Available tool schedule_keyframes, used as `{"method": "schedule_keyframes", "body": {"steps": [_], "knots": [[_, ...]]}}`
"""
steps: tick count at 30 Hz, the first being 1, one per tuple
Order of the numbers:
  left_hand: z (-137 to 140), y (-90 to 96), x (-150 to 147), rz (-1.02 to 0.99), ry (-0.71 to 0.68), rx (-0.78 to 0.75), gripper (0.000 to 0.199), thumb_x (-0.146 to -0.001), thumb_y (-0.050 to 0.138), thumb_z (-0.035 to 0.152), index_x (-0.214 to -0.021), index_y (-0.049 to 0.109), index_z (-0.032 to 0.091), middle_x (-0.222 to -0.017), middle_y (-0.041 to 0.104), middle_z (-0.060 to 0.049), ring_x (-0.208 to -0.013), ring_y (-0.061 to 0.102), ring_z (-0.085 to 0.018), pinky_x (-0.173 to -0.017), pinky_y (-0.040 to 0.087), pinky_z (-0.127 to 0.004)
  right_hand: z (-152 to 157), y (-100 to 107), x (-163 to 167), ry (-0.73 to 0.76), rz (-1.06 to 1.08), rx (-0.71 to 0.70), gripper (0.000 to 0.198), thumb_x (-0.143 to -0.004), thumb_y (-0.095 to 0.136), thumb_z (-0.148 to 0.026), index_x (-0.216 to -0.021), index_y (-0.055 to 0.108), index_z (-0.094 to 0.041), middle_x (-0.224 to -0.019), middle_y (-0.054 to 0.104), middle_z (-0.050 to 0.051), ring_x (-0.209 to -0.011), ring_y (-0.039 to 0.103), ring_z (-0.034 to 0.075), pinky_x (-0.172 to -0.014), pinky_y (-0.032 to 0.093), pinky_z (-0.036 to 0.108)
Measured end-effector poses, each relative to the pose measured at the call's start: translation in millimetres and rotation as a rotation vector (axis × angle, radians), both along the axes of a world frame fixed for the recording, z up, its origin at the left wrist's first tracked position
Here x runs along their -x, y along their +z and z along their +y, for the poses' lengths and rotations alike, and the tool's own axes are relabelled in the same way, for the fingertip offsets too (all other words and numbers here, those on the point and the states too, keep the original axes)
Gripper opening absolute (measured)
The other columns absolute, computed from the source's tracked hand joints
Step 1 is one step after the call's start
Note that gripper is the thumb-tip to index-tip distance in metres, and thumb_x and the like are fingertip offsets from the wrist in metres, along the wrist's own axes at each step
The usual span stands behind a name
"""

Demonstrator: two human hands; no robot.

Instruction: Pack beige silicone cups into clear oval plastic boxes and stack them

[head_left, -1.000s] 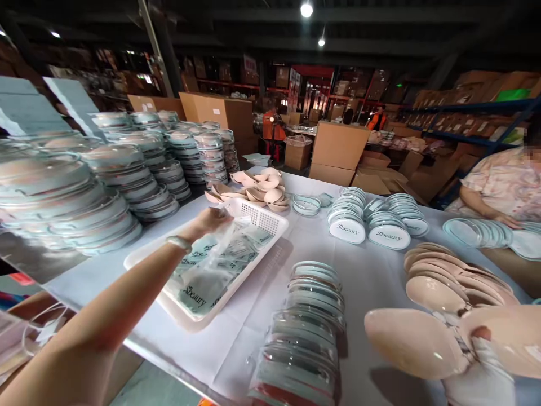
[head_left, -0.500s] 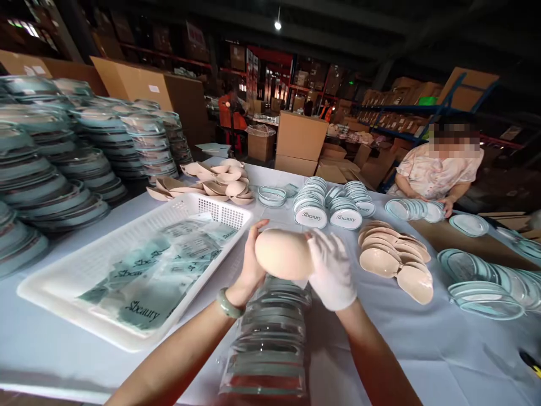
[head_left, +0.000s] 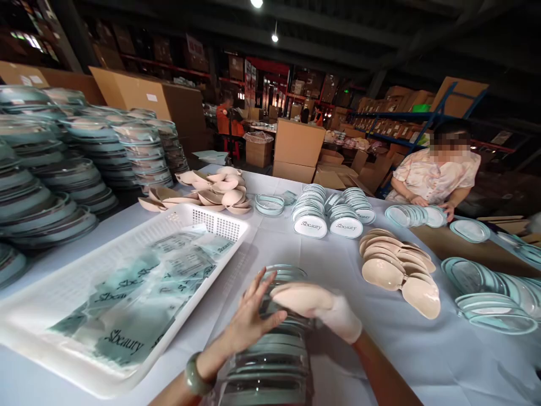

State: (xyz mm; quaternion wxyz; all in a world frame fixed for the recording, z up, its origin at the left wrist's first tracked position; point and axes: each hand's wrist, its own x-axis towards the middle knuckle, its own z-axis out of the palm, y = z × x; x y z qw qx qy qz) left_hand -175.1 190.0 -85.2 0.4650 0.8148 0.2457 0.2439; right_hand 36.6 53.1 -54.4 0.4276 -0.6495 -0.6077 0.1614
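A beige bra cup (head_left: 301, 299) is in my gloved right hand (head_left: 343, 318), tilted above a row of clear-and-teal oval cases (head_left: 270, 361). My bare left hand (head_left: 249, 316), with a jade-like bangle at the wrist, has its fingers spread beside the cup's left end. It appears to hold nothing. Part of the row of cases is hidden behind both hands and the cup. More beige bra cups (head_left: 382, 273) lie overlapped on the table to the right.
At the left stands a white plastic basket (head_left: 243, 225) of printed teal packets. Loose beige cups (head_left: 211, 189) lie behind it. White-lidded "beauty" cases (head_left: 310, 225) sit at the table's middle back. Tall stacks of cases (head_left: 46, 169) rise far left. A co-worker (head_left: 435, 175) handles cases at right.
The cup has come down and tilted from facing me. My left hand has let go of it and opened; my right hand still grips it. The view has shifted slightly.
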Motion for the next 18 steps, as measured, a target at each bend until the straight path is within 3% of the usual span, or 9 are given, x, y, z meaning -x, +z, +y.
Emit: {"method": "schedule_keyframes", "body": {"steps": [2, 4, 6, 8, 9, 11, 15, 18], "knots": [[-2.0, -19.9, -1.8, 0.072, -0.026, -0.002, 0.073, -0.091, 0.065, 0.05, -0.156, 0.044, 0.025, -0.174, 0.012, -0.012, -0.161, 0.005, -0.036, -0.128, 0.017, -0.059, 0.6, 7.8, 2.5, 0.197, -0.019, 0.156, 0.041, -0.103, 0.05, -0.047, -0.137, 0.065, -0.029, -0.135, 0.069, 0.001, -0.12, 0.069, 0.021, -0.105, 0.055, 0.033], [-5.8, -28.3, -3.8, 0.098, -0.041, 0.021, 0.071, -0.093, 0.064, 0.046, -0.157, 0.042, 0.026, -0.175, 0.006, -0.01, -0.161, 0.003, -0.034, -0.129, 0.018, -0.056, 2.2, 16.9, 6.7, 0.278, -0.286, 0.336, 0.041, -0.109, 0.039, -0.037, -0.148, 0.053, -0.041, -0.143, 0.064, -0.005, -0.128, 0.063, 0.017, -0.109, 0.051, 0.031], [-9.2, -27.1, -5.3, 0.105, -0.076, 0.054, 0.076, -0.089, 0.069, 0.044, -0.158, 0.04, 0.029, -0.175, 0.003, -0.009, -0.161, 0.006, -0.035, -0.128, 0.022, -0.055, 7.1, 20.5, 11.6, 0.288, -0.592, 0.497, 0.043, -0.104, 0.049, -0.025, -0.144, 0.056, -0.04, -0.129, 0.072, 0.0, -0.116, 0.07, 0.022, -0.099, 0.056, 0.036], [-11.8, -22.3, -6.8, 0.114, -0.118, 0.054, 0.078, -0.085, 0.074, 0.041, -0.156, 0.043, 0.032, -0.175, 0.006, -0.008, -0.161, 0.009, -0.035, -0.127, 0.024, -0.055, 15.2, 16.1, 16.4, 0.294, -0.845, 0.624, 0.039, -0.094, 0.06, -0.014, -0.128, 0.07, -0.029, -0.102, 0.078, 0.009, -0.093, 0.075, 0.03, -0.082, 0.06, 0.043], [-13.0, -20.2, -7.6, 0.125, -0.124, 0.042, 0.078, -0.083, 0.076, 0.04, -0.154, 0.045, 0.032, -0.175, 0.01, -0.009, -0.16, 0.011, -0.036, -0.127, 0.023, -0.055, 19.2, 12.2, 18.3, 0.282, -0.937, 0.654, 0.034, -0.091, 0.061, -0.01, -0.118, 0.074, -0.024, -0.092, 0.078, 0.011, -0.086, 0.075, 0.033, -0.077, 0.059, 0.045], [-14.7, -18.5, -8.7, 0.155, -0.079, 0.014, 0.074, -0.082, 0.075, 0.037, -0.151, 0.049, 0.031, -0.173, 0.017, -0.011, -0.16, 0.014, -0.037, -0.125, 0.025, -0.059, 23.8, 6.0, 20.2, 0.288, -1.072, 0.65, 0.029, -0.092, 0.058, -0.009, -0.115, 0.073, -0.018, -0.092, 0.077, 0.013, -0.084, 0.075, 0.033, -0.074, 0.058, 0.045], [-15.5, -17.6, -7.7, 0.205, -0.017, 0.013, 0.064, -0.082, 0.073, 0.036, -0.143, 0.054, 0.032, -0.167, 0.032, -0.01, -0.158, 0.019, -0.037, -0.121, 0.032, -0.06, 11.4, 9.8, 21.8, 0.337, -1.003, 0.602, 0.035, -0.088, 0.064, -0.012, -0.123, 0.066, -0.019, -0.099, 0.077, 0.008, -0.081, 0.075, 0.029, -0.065, 0.054, 0.034], [-16.6, -10.9, -8.2, 0.23, -0.048, 0.029, 0.061, -0.081, 0.071, 0.039, -0.14, 0.055, 0.032, -0.165, 0.034, -0.01, -0.155, 0.027, -0.036, -0.12, 0.035, -0.056, -4.3, 13.3, 31.1, 0.206, -1.073, 0.617, 0.024, -0.091, 0.053, -0.005, -0.103, 0.07, -0.019, -0.086, 0.075, 0.007, -0.079, 0.074, 0.029, -0.057, 0.047, 0.034]]}}
